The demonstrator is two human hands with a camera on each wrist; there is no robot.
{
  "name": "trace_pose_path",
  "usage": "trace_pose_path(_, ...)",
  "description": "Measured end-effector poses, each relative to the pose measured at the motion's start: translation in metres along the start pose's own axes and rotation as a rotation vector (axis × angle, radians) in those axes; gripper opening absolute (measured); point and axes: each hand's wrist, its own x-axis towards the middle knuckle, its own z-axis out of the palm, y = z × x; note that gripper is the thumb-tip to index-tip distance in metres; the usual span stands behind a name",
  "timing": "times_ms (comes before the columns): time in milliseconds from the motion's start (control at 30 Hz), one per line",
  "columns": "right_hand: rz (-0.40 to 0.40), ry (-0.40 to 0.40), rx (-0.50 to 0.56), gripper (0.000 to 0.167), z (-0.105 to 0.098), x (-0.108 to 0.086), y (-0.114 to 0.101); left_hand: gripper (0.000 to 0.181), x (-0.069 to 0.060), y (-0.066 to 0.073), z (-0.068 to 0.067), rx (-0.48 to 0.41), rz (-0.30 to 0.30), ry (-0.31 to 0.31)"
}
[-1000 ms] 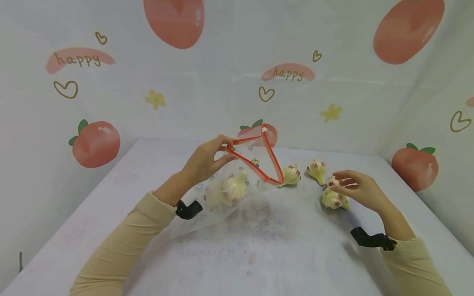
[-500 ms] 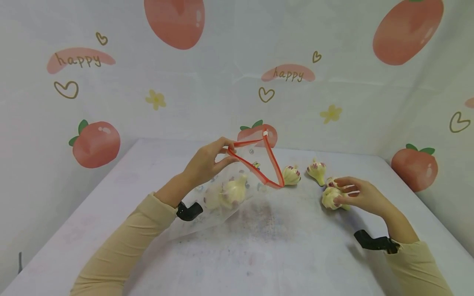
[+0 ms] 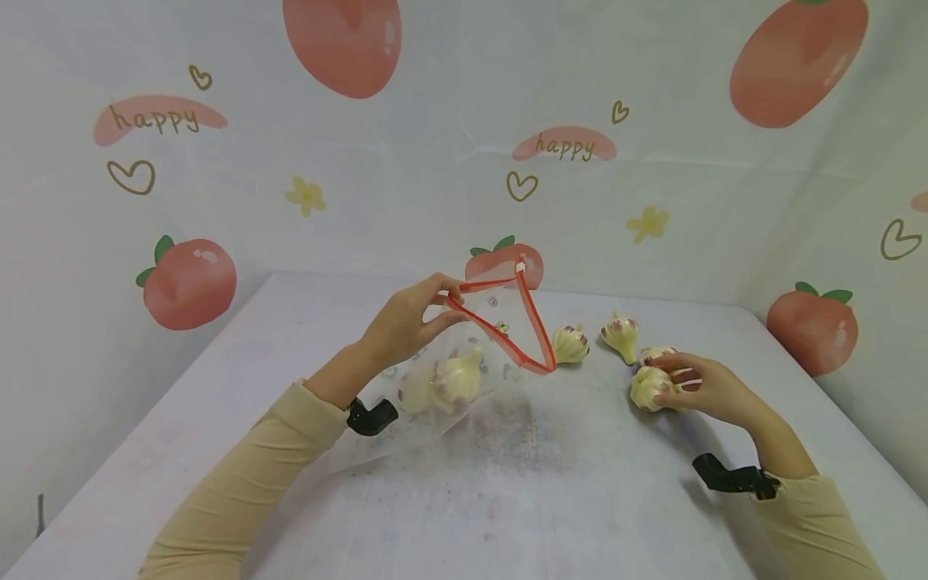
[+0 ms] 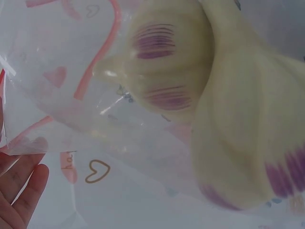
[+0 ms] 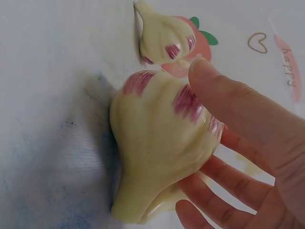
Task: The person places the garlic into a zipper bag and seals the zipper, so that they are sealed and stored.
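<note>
My left hand [image 3: 400,326] pinches the red-edged rim of a clear zip bag [image 3: 500,348], its mouth spread wide toward the right. Two garlic bulbs [image 3: 458,379] lie inside; the left wrist view shows them large through the plastic, a garlic bulb [image 4: 167,62] beside a nearer one, with some left fingers [image 4: 24,186] at the lower left. On the right, my right hand [image 3: 718,391] has thumb and fingers around a garlic bulb [image 3: 648,388] resting on the table. In the right wrist view, thumb and fingers curve about that purple-streaked bulb [image 5: 157,129].
Behind the gripped bulb sits another garlic bulb [image 3: 655,354], partly hidden. Farther back are a garlic bulb [image 3: 619,337] and one more garlic bulb [image 3: 571,345] near the bag's mouth. A white table [image 3: 493,515] lies beneath, with a printed curtain [image 3: 406,161] behind.
My right hand has come down and closed around the near garlic bulb. The left hand, with the bag, has dipped very slightly; the bulbs on the table stay where they were.
</note>
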Motion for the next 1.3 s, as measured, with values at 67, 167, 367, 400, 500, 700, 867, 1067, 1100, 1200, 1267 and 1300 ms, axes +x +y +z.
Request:
trace_pose_path(67,-0.003,0.003,-0.004,0.056,0.0007,0.0002,0.0007,0.030,-0.0004,-0.0005,0.0006,-0.001,-0.002,-0.003)
trace_pose_path(167,0.002,0.010,-0.005,0.056,0.0018,0.0003,0.0018,0.030,-0.0007,-0.0005,0.0012,-0.004,-0.002,-0.007)
trace_pose_path(367,0.020,0.020,0.001,0.056,0.0035,0.0004,0.0033,0.029,-0.0010,0.0005,0.0014,-0.009,0.005,-0.004)
trace_pose_path(400,0.019,0.024,0.002,0.056,0.0037,0.0002,0.0032,0.029,-0.0010,0.0006,0.0014,-0.009,0.004,-0.004)
trace_pose_path(500,0.010,0.033,-0.002,0.055,0.0039,-0.0004,0.0033,0.029,-0.0011,0.0005,0.0019,-0.010,0.000,-0.008)
trace_pose_path(700,0.006,0.045,-0.029,0.056,0.0050,-0.0009,0.0044,0.029,-0.0019,0.0002,0.0030,-0.006,0.005,-0.008)
trace_pose_path(867,0.001,0.046,-0.030,0.056,0.0043,-0.0015,0.0032,0.030,-0.0024,0.0002,0.0033,-0.006,0.006,-0.008)
trace_pose_path(1067,0.016,0.046,-0.046,0.056,0.0029,-0.0026,0.0008,0.030,-0.0026,0.0006,0.0031,-0.001,0.009,-0.004)
trace_pose_path(1100,0.020,0.044,-0.047,0.057,0.0027,-0.0027,0.0001,0.030,-0.0025,0.0005,0.0032,-0.001,0.009,-0.003)
trace_pose_path(1200,0.019,0.042,-0.043,0.057,0.0017,-0.0030,-0.0015,0.030,-0.0026,0.0003,0.0036,-0.003,0.010,-0.002)
trace_pose_path(1267,0.017,0.044,-0.042,0.057,0.0012,-0.0033,-0.0024,0.030,-0.0028,0.0001,0.0040,-0.005,0.009,-0.001)
trace_pose_path(1300,0.013,0.049,-0.043,0.057,0.0011,-0.0034,-0.0028,0.030,-0.0029,0.0001,0.0041,-0.007,0.010,-0.001)
